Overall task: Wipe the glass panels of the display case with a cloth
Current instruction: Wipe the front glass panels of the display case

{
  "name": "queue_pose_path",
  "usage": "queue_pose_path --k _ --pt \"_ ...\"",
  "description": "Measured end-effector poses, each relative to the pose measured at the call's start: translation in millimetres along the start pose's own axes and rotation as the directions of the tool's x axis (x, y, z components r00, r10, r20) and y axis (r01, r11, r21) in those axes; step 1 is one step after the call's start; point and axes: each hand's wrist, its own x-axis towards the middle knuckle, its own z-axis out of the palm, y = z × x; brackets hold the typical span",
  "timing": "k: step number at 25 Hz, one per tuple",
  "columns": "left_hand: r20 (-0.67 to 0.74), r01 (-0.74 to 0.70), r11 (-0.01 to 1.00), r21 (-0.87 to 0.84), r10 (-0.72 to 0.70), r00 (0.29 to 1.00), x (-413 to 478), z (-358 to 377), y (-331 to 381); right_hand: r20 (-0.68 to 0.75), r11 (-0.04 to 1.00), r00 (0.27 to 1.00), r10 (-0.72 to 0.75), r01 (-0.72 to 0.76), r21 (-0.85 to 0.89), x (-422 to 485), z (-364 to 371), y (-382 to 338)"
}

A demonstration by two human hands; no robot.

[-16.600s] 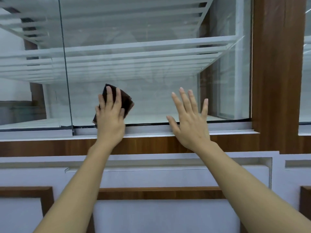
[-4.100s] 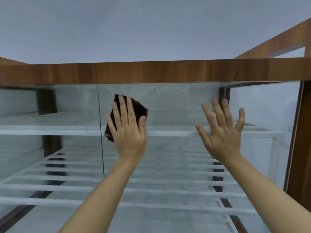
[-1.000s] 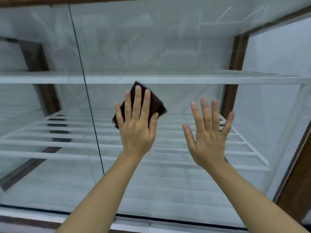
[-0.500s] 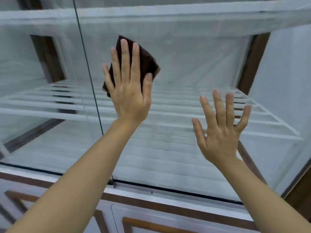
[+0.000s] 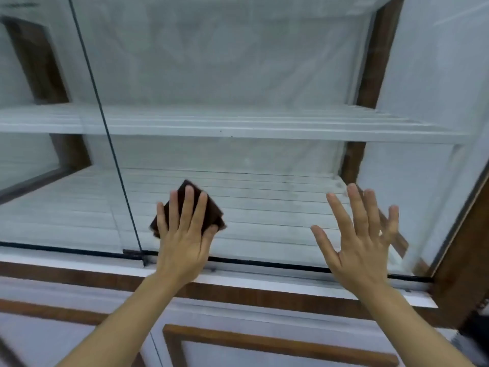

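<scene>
Low on glass panel (image 5: 238, 75), just above its bottom edge | left hand (image 5: 185, 239) flat, pressing cloth (image 5: 213, 215) | right hand (image 5: 360, 247) spread wide

White slatted shelves (image 5: 264, 129) (two visible), behind glass panel (image 5: 238, 62)

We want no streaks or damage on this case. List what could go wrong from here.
1. The bare right hand is spread at the glass panel, touching or nearly so; it may leave fingerprints.
2. The folded cloth under the left hand sits just above the bottom seal; the lowest strip could be missed.
3. Flat pressure beside the panel seam might flex the pane.
</scene>
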Motion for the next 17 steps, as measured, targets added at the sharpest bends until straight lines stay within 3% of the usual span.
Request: queue_pose_path --k 3,5,7,8,9,10,11,12,13,15,17 --pt "-0.162 0.005 1.0 -0.029 -0.01 0.987 113 -27 29 -0.037 0.998 0.998 0.058 -0.057 0.009 14 -8 18" --pt "-0.252 0.004 1.0 0.002 -0.003 0.968 142 -29 48 -0.055 0.995 0.993 0.101 -0.1 0.025 19 -11 26" --pt "-0.163 -0.281 0.952 0.121 0.299 0.94 107 -12 59 -0.041 0.992 0.991 0.128 -0.127 0.015 16 -13 36" --pt "-0.042 -0.506 0.845 0.17 0.52 0.853 75 -2 61 -0.028 0.991 0.991 0.134 -0.133 0.006 12 -15 42" --pt "0.103 -0.69 0.697 0.196 0.685 0.721 47 2 60 -0.016 0.99 0.99 0.139 -0.139 0.001 6 -17 46" --pt "0.2 -0.783 0.586 0.211 0.758 0.621 39 1 55 -0.006 0.99 0.99 0.144 -0.144 -0.001 1 -19 50" --pt "0.208 -0.808 0.545 0.222 0.784 0.585 48 -2 54 0.007 0.989 0.989 0.149 -0.149 0.0 -3 -20 53" --pt "0.142 -0.78 0.57 0.257 0.776 0.614 71 -7 60 0.024 0.988 0.988 0.151 -0.152 0.007 -6 -20 55" --pt "0.042 -0.695 0.664 0.276 0.714 0.699 103 -14 70 0.041 0.988 0.987 0.153 -0.154 0.017 -8 -20 56" --pt "-0.181 -0.403 0.895 0.193 0.436 0.881 167 -31 96 0.057 0.985 0.984 0.167 -0.169 0.031 -9 -20 58" --pt "-0.267 -0.211 0.972 0.099 0.23 0.936 183 -33 125 0.054 0.983 0.983 0.176 -0.178 0.042 -8 -21 57"
